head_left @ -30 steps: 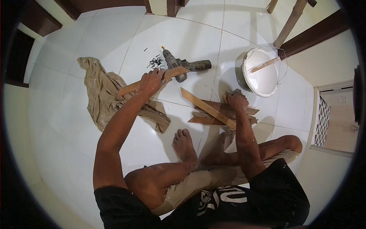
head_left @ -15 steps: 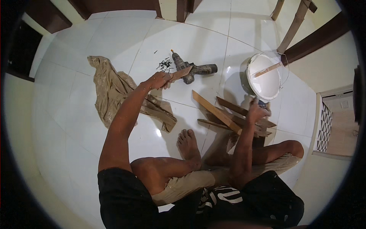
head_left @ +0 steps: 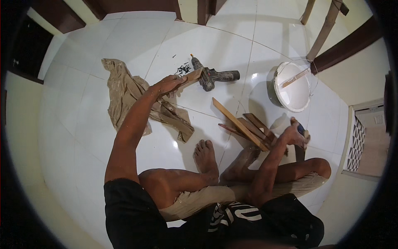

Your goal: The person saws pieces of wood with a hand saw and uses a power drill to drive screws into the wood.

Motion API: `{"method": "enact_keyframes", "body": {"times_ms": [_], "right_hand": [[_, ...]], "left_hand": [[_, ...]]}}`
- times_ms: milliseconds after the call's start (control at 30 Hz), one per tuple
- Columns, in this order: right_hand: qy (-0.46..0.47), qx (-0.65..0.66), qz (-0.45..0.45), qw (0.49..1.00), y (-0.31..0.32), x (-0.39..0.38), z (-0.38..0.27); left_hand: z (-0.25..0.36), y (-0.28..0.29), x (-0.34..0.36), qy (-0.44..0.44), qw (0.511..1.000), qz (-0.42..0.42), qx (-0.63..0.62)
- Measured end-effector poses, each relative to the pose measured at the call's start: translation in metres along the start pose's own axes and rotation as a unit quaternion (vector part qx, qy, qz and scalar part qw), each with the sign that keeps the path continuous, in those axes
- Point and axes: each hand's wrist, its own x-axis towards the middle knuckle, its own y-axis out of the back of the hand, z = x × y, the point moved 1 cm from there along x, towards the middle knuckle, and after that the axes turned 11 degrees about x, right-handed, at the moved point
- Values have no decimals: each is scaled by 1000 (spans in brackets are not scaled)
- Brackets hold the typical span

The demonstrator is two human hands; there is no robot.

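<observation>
White shiny tiles cover the floor [head_left: 74, 137] where a person sits with bare feet and crossed legs.

In the head view, the left hand [head_left: 168, 85] reaches far out in front. Its fingers [head_left: 176, 82] are wrapped around a short wooden stick [head_left: 191, 77]. The stick pokes out past the fingertips and its far end touches the cordless drill [head_left: 213, 76], which lies on its side on the floor. Just beyond the fingertips there is a small pile of dark screws [head_left: 182, 68]. Under the wrist and the arm lies a crumpled brown cloth [head_left: 128, 93] with pale stains.

The right hand [head_left: 295, 135] is lifted up off the floor on the other side. Its fingers [head_left: 288, 137] are curled around a small dark thing with a pale tip [head_left: 302, 130]. It is too small and blurry to tell what that thing is. Just beside the fingers, toward the left hand, is a little heap of wooden strips [head_left: 248, 126]. One long pale strip lies across the darker ones. Beyond the right hand, farther from the person, stands a white bucket [head_left: 275, 89] with a wooden stirring stick [head_left: 295, 77] resting inside it.

A bare foot [head_left: 206, 157] rests on the tiles between the two arms, closer to the body than both hands.
</observation>
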Motion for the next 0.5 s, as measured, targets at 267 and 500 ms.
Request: {"method": "enact_keyframes", "body": {"times_ms": [267, 500], "right_hand": [[94, 318, 80, 940, 31, 35, -88], [236, 434, -213, 843, 57, -28, -168]], "left_hand": [[-46, 55, -7, -8, 974, 192, 124], [11, 21, 4, -140, 910, 266, 286]]}}
